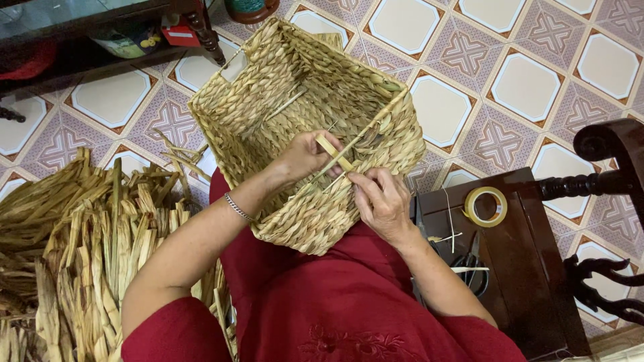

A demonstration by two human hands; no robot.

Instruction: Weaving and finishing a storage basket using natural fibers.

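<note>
A square woven basket (268, 87) of pale dried fibre rests on my lap, its open mouth facing up and away. My left hand (305, 155) reaches over the near rim and pinches a flat straw strand (333, 153) at the basket's edge. My right hand (381, 201) presses against the same rim just right of it, fingers closed on the weave where the strand enters. A thin bracelet (237, 207) sits on my left wrist. I wear red clothing (322, 302).
A heap of dried straw strips (87, 248) lies on the floor at left. A dark wooden stool (516, 268) at right carries a tape roll (486, 206) and scissors (473, 265). Carved dark chair parts (614, 154) stand far right; a low shelf (80, 40) sits top left.
</note>
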